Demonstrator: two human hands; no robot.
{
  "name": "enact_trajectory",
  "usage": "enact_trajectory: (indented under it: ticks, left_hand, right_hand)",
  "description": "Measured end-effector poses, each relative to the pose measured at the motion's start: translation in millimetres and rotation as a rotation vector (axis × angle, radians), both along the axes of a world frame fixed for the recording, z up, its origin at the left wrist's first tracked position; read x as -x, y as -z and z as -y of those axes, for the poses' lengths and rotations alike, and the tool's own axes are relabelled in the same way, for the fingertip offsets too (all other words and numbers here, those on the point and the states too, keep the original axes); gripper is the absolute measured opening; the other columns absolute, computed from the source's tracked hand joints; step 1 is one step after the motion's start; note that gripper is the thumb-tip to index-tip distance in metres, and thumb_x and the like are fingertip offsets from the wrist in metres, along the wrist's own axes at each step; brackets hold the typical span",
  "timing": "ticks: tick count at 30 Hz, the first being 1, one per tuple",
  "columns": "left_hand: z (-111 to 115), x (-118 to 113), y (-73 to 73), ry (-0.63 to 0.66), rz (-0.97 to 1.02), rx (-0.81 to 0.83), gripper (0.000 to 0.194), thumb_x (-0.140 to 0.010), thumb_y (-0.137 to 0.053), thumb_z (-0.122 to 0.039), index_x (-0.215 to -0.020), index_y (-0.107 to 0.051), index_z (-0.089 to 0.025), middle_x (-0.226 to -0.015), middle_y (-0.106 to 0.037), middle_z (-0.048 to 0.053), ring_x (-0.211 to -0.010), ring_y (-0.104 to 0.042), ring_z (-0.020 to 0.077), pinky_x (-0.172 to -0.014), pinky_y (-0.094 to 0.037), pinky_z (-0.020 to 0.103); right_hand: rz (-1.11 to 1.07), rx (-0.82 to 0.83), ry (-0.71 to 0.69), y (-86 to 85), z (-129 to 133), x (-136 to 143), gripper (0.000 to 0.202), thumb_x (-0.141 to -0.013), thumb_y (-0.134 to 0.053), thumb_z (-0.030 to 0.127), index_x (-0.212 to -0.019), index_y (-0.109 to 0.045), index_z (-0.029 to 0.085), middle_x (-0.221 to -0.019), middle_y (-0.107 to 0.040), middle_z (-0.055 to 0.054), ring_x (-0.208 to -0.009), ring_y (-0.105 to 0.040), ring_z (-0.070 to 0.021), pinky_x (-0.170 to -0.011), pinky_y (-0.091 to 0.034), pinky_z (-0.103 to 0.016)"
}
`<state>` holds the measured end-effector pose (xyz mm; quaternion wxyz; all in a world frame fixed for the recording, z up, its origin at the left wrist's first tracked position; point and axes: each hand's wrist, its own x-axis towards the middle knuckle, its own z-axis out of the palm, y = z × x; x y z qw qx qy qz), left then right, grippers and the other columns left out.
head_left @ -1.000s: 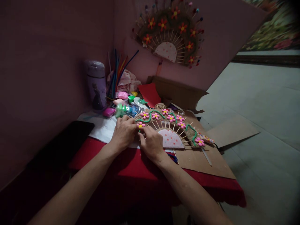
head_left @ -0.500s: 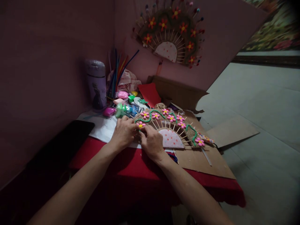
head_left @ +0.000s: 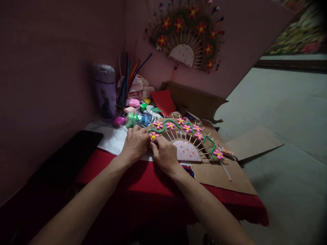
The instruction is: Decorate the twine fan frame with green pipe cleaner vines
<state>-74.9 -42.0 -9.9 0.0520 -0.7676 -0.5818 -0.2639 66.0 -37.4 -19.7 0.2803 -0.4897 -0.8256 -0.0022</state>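
A fan-shaped craft [head_left: 187,150] of twine and thin sticks lies on the table, with pink clay flowers, a green wavy cord and a pale dotted half-circle at its base. At its left end, my left hand [head_left: 137,141] is closed beside a pink flower [head_left: 153,136] with a yellow centre. Just below that flower my right hand [head_left: 165,154] is closed too, its thumb and fingers bent near the left fingertips. Whatever is between the fingers of either hand is hidden or too small to name.
Bagged clay [head_left: 135,119], a purple bottle [head_left: 105,92] and pipe cleaners [head_left: 127,80] stand behind on the left. Cardboard [head_left: 217,175] lies under the craft on the red tablecloth [head_left: 122,177]. A dark flat object [head_left: 84,143] is at the left; a similar fan [head_left: 181,41] hangs on the wall.
Both hands stay at the left end of the craft, with only slight finger movement. The view has shifted very slightly.
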Motion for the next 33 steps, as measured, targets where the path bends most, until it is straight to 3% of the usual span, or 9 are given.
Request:
enact_trajectory:
  ticks: [8,23,33]
  left_hand:
    - [-2.0,5.4,1.8,0.014,0.136,0.033,0.017,-0.072,-0.062,-0.014,-0.083,-0.071,-0.023,-0.085,-0.064,0.004,-0.09,-0.047,0.0239,-0.074,-0.033,0.038]
    - [-0.4,0.3,0.8,-0.021,0.074,0.001,0.009,-0.074,-0.06,-0.018,-0.077,-0.069,-0.019,-0.086,-0.063,0.007,-0.091,-0.047,0.0258,-0.076,-0.034,0.039]
    - [-0.3,2.0,1.3,0.024,0.092,0.045,0.016,-0.074,-0.059,-0.016,-0.083,-0.071,-0.023,-0.086,-0.062,0.005,-0.091,-0.046,0.0245,-0.078,-0.034,0.039]
  right_hand:
    - [-0.025,-0.009,0.025,2.6,-0.5,-0.9,0.011,-0.087,-0.05,0.026,-0.087,-0.058,0.019,-0.089,-0.065,-0.004,-0.079,-0.058,-0.0168,-0.064,-0.034,-0.027]
    - [-0.025,0.019,0.038,2.2,0.0,-0.8,0.007,-0.085,-0.054,0.024,-0.089,-0.059,0.02,-0.091,-0.065,-0.003,-0.082,-0.059,-0.0183,-0.064,-0.035,-0.028]
    - [-0.02,0.017,0.056,2.2,0.9,-0.9,0.01,-0.085,-0.051,0.022,-0.092,-0.058,0.02,-0.092,-0.065,-0.004,-0.083,-0.059,-0.0184,-0.066,-0.037,-0.028]
